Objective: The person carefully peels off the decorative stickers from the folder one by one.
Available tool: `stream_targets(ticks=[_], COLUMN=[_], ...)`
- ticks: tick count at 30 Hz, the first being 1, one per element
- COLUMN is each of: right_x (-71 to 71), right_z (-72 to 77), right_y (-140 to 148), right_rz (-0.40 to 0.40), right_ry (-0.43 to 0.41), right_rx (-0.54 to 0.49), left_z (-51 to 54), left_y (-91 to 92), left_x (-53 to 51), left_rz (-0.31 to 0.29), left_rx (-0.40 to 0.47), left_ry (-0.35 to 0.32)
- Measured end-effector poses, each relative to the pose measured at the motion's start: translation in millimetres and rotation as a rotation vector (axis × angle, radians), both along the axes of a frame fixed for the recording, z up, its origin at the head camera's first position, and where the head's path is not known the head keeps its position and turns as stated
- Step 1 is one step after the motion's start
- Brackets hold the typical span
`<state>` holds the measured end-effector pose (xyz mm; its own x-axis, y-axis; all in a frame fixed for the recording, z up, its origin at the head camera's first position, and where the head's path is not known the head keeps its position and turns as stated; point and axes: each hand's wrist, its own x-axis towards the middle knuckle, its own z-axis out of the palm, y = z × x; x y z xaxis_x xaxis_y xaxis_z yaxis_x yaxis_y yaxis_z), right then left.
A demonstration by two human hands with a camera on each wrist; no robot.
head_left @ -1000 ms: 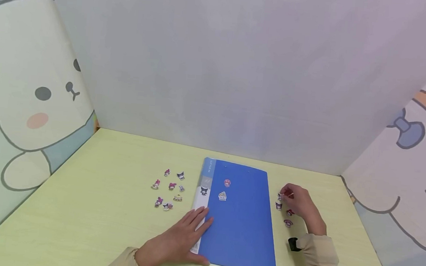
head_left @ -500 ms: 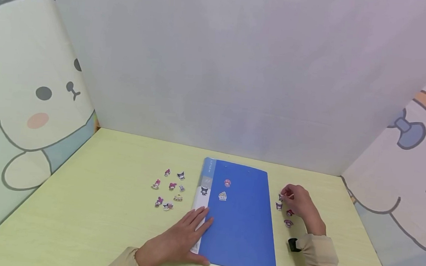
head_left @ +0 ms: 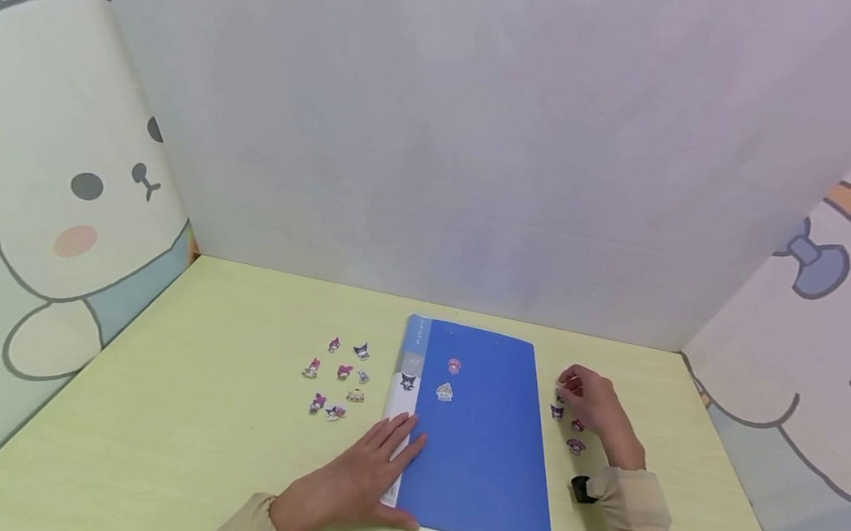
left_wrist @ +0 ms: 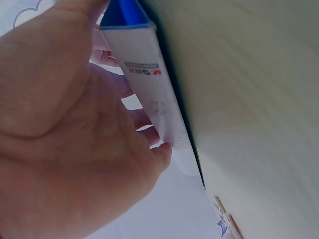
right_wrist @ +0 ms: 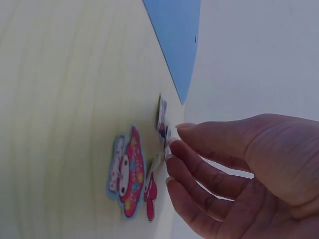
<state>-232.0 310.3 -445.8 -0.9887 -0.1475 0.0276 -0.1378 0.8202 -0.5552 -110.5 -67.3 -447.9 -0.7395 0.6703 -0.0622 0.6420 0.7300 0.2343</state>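
The left hand [head_left: 360, 477] lies on the spine and lower left of a blue file folder [head_left: 481, 453], fingers straight and thumb along its bottom edge. In the left wrist view that palm is beside the folder's white spine [left_wrist: 144, 79]. Right of the folder, the right hand [head_left: 598, 404] pinches at a small cartoon sticker [head_left: 560, 397] on the table with thumb and fingertips, which partly hide it. A purple sticker [head_left: 556, 412], a red one [head_left: 577, 426] and a purple-pink one [head_left: 575, 446] lie close by. Two stickers, one pink [head_left: 453, 366] and one white [head_left: 445, 392], lie on the cover.
Several cartoon stickers [head_left: 344, 372] are scattered on the pale yellow table [head_left: 233, 417] left of the folder. A dark-and-white character sticker [head_left: 407, 382] is on the spine. A pale wall [head_left: 436, 133] stands behind the table, with printed cartoon panels at both sides.
The right hand has shifted slightly, its wrist a little to the left, with the fingertips still at the same sticker. The left hand and the folder have not moved.
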Motion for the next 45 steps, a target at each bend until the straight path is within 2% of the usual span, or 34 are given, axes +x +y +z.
stream_targets(ticks=[8, 19, 29, 36, 45], right_x=[-1.0, -2.8, -2.4, 2.0, 5.7], right_z=[1.7, -0.4, -9.3, -7.6, -9.0], right_y=[-8.7, -31.0, -50.1, -64.2, -78.3], right_rz=[0.006, 0.110, 0.182, 0.185, 0.201], right_ry=[0.012, 0.112, 0.222, 0.181, 0.169], right_rx=[0.012, -0.073, -0.084, -0.065, -0.059], left_z=[2.6, 2.9, 4.7, 2.0, 1.4], left_y=[-0.2, -0.3, -0.3, 0.7, 0.8], left_x=[0.1, 0.1, 0.2, -0.1, 0.4], left_rz=[0.001, -0.007, 0.005, -0.003, -0.001], left_rx=[0.004, -0.005, -0.014, -0.017, -0.027], left_ry=[-0.016, 0.000, -0.019, -0.005, -0.004])
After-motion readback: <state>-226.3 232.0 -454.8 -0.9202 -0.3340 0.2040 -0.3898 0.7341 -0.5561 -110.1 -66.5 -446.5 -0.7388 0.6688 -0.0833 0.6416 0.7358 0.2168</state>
